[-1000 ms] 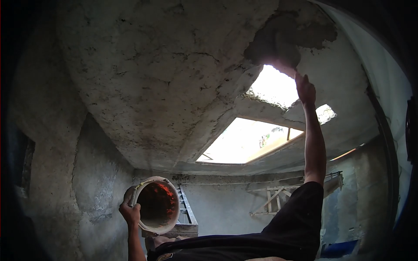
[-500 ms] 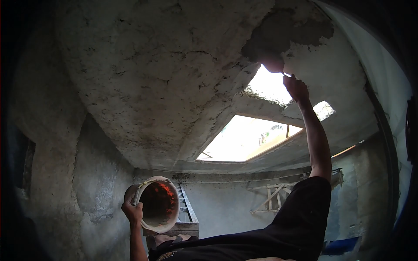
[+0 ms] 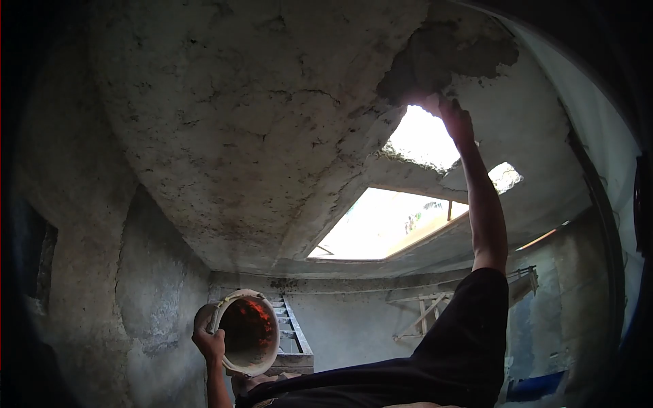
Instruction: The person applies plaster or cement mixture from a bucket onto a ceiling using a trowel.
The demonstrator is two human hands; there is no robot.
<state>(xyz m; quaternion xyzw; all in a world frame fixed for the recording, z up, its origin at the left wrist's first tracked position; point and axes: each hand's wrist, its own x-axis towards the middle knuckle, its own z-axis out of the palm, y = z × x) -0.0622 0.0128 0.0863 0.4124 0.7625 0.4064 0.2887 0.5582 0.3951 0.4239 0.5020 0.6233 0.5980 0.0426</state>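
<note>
My left hand [image 3: 209,340] is closed on the rim and handle of a bucket [image 3: 277,333], at the lower left. The bucket is tilted with its mouth toward me; its inside is dark, with orange-red patches. High up at the right, my right hand [image 3: 457,122] is closed around a trowel [image 3: 431,102], whose blade is hard to make out against the dark surface. It is at the lower edge of a dark, wet-looking mortar patch [image 3: 449,54], right above a bright opening [image 3: 422,136].
Rough grey plaster [image 3: 231,136] spreads over the upper left. A large window opening [image 3: 367,224] lies below the smaller bright one. Behind the bucket stands a ladder [image 3: 291,330]. A wooden frame [image 3: 425,313] is at the far wall, and something blue [image 3: 536,386] lies lower right.
My right hand has moved slightly up and left, bringing the trowel closer to the mortar patch, and the blade is less visible. My left hand still holds the bucket, slightly lower in view.
</note>
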